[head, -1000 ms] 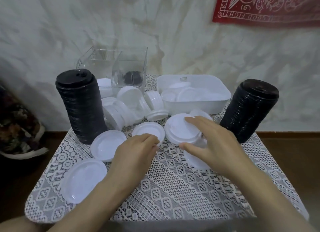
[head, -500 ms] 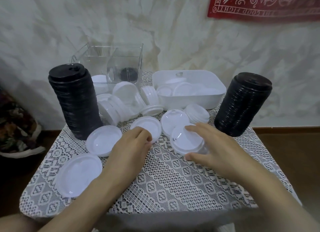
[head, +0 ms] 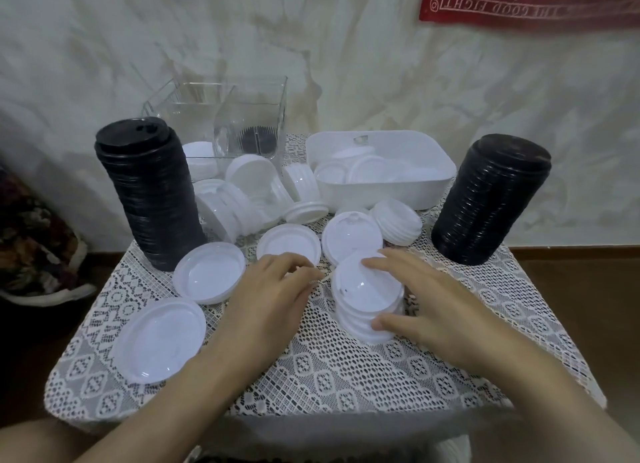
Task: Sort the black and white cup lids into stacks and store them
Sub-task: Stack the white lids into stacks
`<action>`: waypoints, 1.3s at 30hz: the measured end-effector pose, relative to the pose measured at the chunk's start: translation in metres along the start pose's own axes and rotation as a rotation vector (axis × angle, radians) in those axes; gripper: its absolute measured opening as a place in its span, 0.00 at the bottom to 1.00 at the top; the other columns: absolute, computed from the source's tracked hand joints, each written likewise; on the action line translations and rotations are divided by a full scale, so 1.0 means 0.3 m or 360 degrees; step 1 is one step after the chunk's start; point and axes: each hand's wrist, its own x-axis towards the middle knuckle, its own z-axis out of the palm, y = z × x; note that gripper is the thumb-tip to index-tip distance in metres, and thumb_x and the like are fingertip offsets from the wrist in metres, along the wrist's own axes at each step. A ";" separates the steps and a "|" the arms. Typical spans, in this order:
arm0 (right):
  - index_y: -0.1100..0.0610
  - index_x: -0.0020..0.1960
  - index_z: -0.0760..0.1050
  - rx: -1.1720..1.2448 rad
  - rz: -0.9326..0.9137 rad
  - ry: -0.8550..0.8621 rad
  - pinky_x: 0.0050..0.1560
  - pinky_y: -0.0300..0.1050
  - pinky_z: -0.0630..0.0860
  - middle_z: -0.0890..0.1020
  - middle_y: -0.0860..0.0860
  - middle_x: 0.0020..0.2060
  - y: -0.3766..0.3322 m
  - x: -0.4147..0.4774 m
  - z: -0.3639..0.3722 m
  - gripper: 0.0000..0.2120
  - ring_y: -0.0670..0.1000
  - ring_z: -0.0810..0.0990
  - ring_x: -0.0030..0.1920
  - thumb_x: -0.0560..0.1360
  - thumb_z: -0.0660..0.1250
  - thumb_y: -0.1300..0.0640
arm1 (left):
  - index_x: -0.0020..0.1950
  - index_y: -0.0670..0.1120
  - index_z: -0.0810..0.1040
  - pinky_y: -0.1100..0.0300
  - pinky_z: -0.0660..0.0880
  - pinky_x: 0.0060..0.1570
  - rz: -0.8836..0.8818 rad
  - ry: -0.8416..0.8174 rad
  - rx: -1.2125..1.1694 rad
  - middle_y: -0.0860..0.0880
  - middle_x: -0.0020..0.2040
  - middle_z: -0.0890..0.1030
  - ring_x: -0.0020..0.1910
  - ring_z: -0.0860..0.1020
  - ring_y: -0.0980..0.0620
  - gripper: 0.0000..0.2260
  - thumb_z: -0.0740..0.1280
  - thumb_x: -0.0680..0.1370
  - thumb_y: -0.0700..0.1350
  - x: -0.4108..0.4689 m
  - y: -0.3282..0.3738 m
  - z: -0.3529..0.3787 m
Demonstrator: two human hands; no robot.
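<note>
The grip of the right hand point(head: 440, 310) spans the small stack of white lids point(head: 363, 300) at the front centre of the worktop point(head: 346, 369), thumb on the near rim and fingers on the far, while the left hand point(head: 270, 300), loosely curled and empty, lies just left of it, nearest the loose white lid point(head: 287, 246) beyond its fingertips.

Left arm: is reaching in bare from the lower left, forearm angling toward the middle.
Left hand point(head: 273, 296): is lying palm down, fingers loosely curling, gripping nothing.
Right arm: is reaching in bare from the lower right.
Right hand point(head: 436, 306): is gripping a short stack of white lids point(head: 360, 289), fingers spreading over its top, thumb pressing its near rim.
</note>
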 end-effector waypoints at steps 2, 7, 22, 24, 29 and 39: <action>0.31 0.76 0.60 0.0018 -0.0003 0.0000 0.71 0.38 0.57 0.55 0.24 0.70 0.002 -0.001 0.002 0.36 0.30 0.57 0.69 0.75 0.75 0.44 | 0.60 0.45 0.85 0.49 0.78 0.48 0.0005 0.0040 0.0008 0.49 0.55 0.83 0.52 0.80 0.45 0.11 0.72 0.79 0.39 -0.007 -0.001 0.006; 0.32 0.76 0.61 -0.0003 0.0003 -0.0110 0.67 0.36 0.60 0.59 0.19 0.66 0.022 -0.018 -0.022 0.37 0.30 0.60 0.68 0.72 0.76 0.40 | 0.61 0.47 0.85 0.49 0.78 0.53 0.0031 0.0046 -0.0003 0.49 0.57 0.83 0.56 0.80 0.46 0.11 0.67 0.82 0.44 -0.013 -0.009 0.013; 0.38 0.82 0.54 -0.0160 -0.0077 -0.0033 0.66 0.34 0.54 0.58 0.36 0.79 -0.060 0.008 0.042 0.41 0.39 0.55 0.74 0.75 0.71 0.39 | 0.65 0.48 0.82 0.62 0.69 0.56 0.0060 0.0009 -0.0159 0.52 0.56 0.84 0.56 0.78 0.52 0.13 0.64 0.82 0.46 0.009 0.024 -0.007; 0.38 0.82 0.53 -0.0160 -0.0101 -0.0020 0.67 0.34 0.53 0.58 0.36 0.79 -0.064 0.012 0.058 0.41 0.39 0.55 0.75 0.75 0.71 0.39 | 0.67 0.50 0.80 0.59 0.74 0.55 -0.0013 -0.0042 -0.0194 0.54 0.59 0.84 0.56 0.79 0.52 0.15 0.64 0.82 0.48 0.008 0.032 -0.011; 0.37 0.79 0.60 -0.0051 -0.0089 -0.0024 0.72 0.39 0.60 0.60 0.31 0.76 -0.047 0.021 0.060 0.43 0.37 0.60 0.74 0.69 0.76 0.35 | 0.77 0.55 0.71 0.60 0.73 0.58 -0.0128 -0.0327 -0.0232 0.57 0.68 0.79 0.63 0.77 0.57 0.24 0.59 0.82 0.61 -0.001 0.055 -0.018; 0.42 0.68 0.76 0.0127 0.0012 0.0476 0.56 0.45 0.79 0.77 0.33 0.58 -0.008 0.093 0.016 0.17 0.37 0.80 0.51 0.80 0.69 0.52 | 0.82 0.60 0.60 0.58 0.63 0.72 -0.0086 -0.0601 -0.0138 0.64 0.79 0.63 0.74 0.63 0.59 0.46 0.58 0.68 0.80 -0.005 0.056 -0.015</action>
